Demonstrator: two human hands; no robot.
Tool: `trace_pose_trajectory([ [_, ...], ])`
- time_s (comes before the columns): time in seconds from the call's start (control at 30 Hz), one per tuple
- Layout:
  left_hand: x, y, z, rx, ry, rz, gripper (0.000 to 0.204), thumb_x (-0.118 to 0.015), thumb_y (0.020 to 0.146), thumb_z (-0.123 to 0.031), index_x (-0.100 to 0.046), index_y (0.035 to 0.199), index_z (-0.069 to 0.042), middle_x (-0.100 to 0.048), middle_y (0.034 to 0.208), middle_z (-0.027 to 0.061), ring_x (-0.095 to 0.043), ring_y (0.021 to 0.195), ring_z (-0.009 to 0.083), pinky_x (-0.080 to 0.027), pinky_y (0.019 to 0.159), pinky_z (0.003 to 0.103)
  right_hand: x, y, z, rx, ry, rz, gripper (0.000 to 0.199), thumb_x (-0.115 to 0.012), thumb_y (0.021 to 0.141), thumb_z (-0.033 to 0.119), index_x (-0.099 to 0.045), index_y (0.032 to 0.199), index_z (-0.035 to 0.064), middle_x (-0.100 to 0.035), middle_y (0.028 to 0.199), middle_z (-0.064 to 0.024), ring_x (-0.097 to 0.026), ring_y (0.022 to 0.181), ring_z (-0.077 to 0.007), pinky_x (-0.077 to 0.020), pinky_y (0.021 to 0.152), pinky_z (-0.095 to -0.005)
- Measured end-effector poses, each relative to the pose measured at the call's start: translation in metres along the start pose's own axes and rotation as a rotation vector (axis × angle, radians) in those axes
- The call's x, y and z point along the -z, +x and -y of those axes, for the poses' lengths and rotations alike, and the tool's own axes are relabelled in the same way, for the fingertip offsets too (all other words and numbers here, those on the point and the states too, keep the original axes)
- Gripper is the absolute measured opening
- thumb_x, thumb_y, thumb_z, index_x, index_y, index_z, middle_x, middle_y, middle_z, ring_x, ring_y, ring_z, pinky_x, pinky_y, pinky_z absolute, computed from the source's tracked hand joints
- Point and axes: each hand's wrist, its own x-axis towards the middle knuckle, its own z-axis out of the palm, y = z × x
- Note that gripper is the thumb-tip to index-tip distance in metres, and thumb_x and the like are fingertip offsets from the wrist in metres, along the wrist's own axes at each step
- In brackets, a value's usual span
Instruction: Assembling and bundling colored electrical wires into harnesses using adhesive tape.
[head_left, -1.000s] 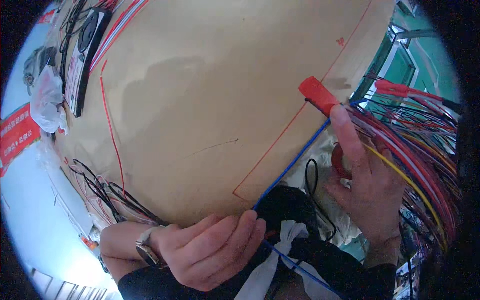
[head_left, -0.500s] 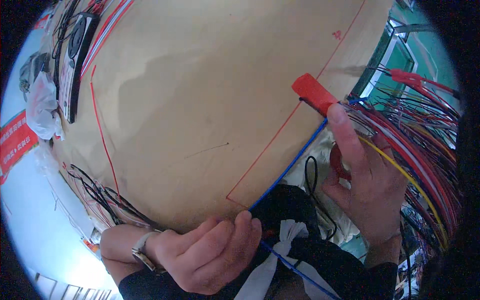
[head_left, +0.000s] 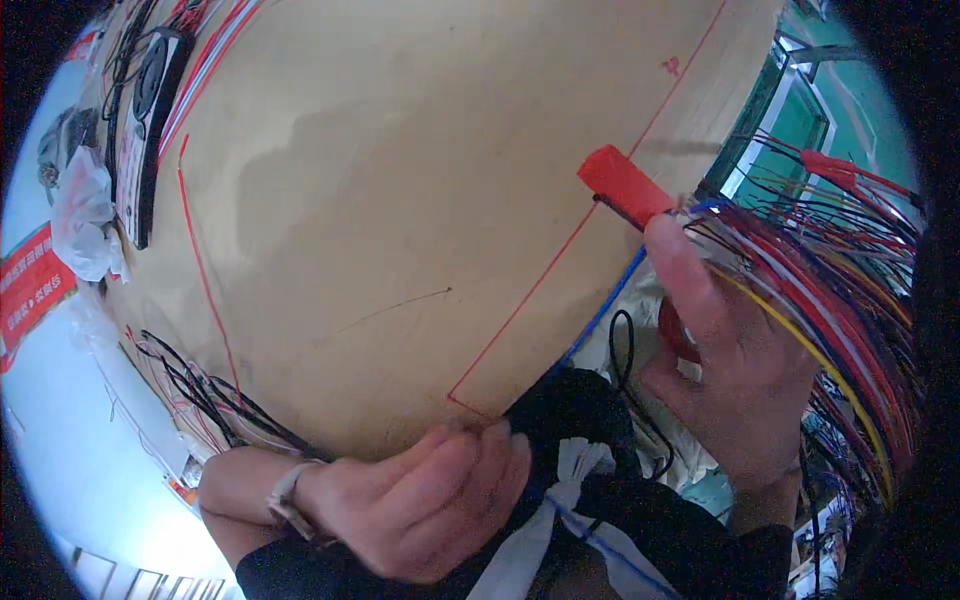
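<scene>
My left hand point(head_left: 430, 505) is at the near edge of the wooden board, fingers pinched together and somewhat blurred. A blue wire point(head_left: 605, 315) runs down from the red block point(head_left: 625, 185) toward those fingers; its slack crosses my lap below. My right hand point(head_left: 745, 380) lies at the board's right edge. Its index fingertip presses at the block's lower end, where the wire bundle point(head_left: 790, 270) meets it. Between that finger and the thumb sits a curved red thing like a roll of tape point(head_left: 675, 330), partly hidden by the hand.
Red lines are drawn on the board point(head_left: 400, 180). Black cables point(head_left: 205, 395), a single red wire point(head_left: 203, 255), a long black-and-white device point(head_left: 145, 140) and a plastic bag point(head_left: 85, 215) lie along the left. A black wire loop point(head_left: 625, 345) hangs beside my right hand.
The left hand has shifted slightly and its fingers are now blurred. The blue wire's stretch beside the board now sits lower, nearer the edge. My right index finger has moved slightly left.
</scene>
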Motion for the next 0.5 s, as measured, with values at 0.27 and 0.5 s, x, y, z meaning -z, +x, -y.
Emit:
trace_pose_trajectory([
  [0.27, 0.004, 0.001, -0.002, 0.032, -0.051, -0.153, 0.019, -0.052, 0.071, -0.012, -0.069, 0.076, -0.005, -0.063, 0.072, 0.0047, -0.057, 0.072, 0.0166, -0.052, 0.064, 0.025, -0.009, -0.007, 0.0, 0.062, -0.084, -0.159, 0.082, -0.071, 0.056, 0.005, -0.043, 0.133, 0.0152, -0.059, 0.108, -0.0106, -0.057, 0.096, -0.0324, -0.0465, 0.082, -0.0437],
  [0.5, 0.0, -0.003, -0.007, -0.021, -0.004, -0.219, 0.018, -0.054, 0.07, -0.014, -0.07, 0.075, -0.006, -0.063, 0.07, 0.0043, -0.056, 0.07, 0.0155, -0.053, 0.064, 0.024, -0.014, -0.02, 0.011, -0.064, 0.121, -0.057, 0.071, -0.071, 0.058, 0.007, -0.048, 0.125, 0.0067, -0.056, 0.11, -0.0155, -0.059, 0.092, -0.0296, -0.0502, 0.079, -0.0376],
])
